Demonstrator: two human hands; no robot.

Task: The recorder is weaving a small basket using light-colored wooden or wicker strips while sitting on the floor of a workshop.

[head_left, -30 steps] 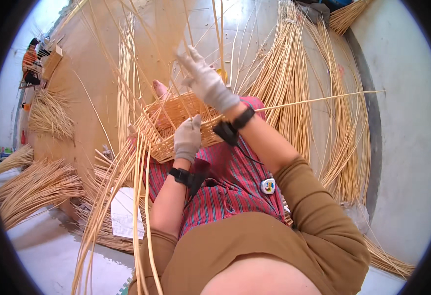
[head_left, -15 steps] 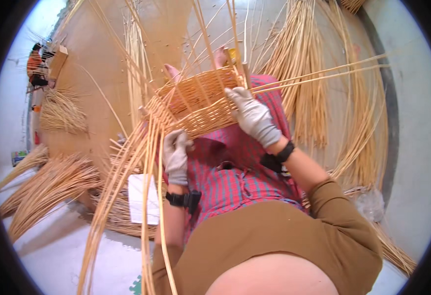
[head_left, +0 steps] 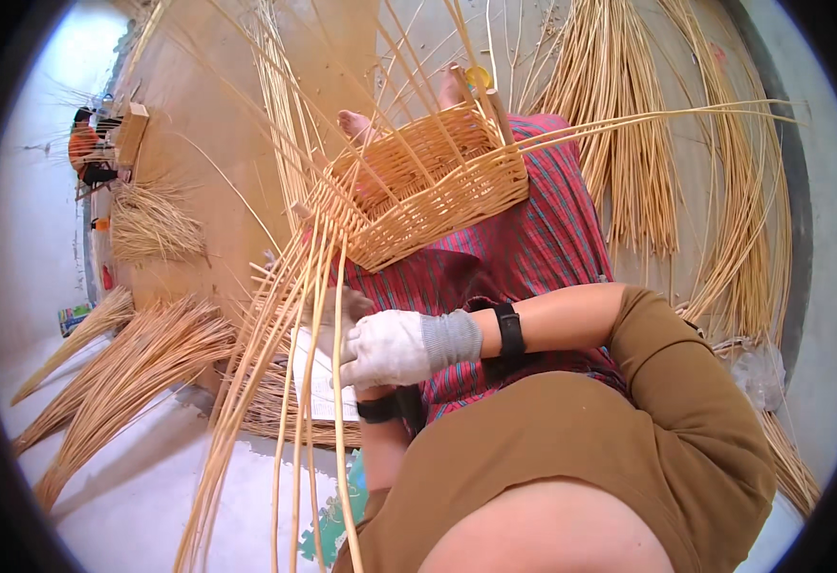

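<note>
A half-woven wicker basket (head_left: 438, 212) rests tilted across my lap, with its long loose wicker rods (head_left: 289, 382) fanning down past my left side. My right hand (head_left: 395, 349), in a white glove with a grey cuff, has crossed to the left. Its curled fingers close on one pale rod below the basket's near corner. My gloved left hand (head_left: 342, 310) is behind the rods and right beside the other hand; it is smeared and partly covered, so its fingers do not show clearly.
Bundles of cut wicker lie at the left (head_left: 137, 372), and more rods (head_left: 619, 143) spread over the floor at the right. A white sheet (head_left: 323, 377) lies behind the hanging rods. Far left, a person in orange (head_left: 84, 148) sits by a wooden box (head_left: 131, 134).
My right hand has left the basket's right rim and moved down left to the hanging rods. My left hand has come off the basket's lower corner. In view, the basket has shifted slightly right.
</note>
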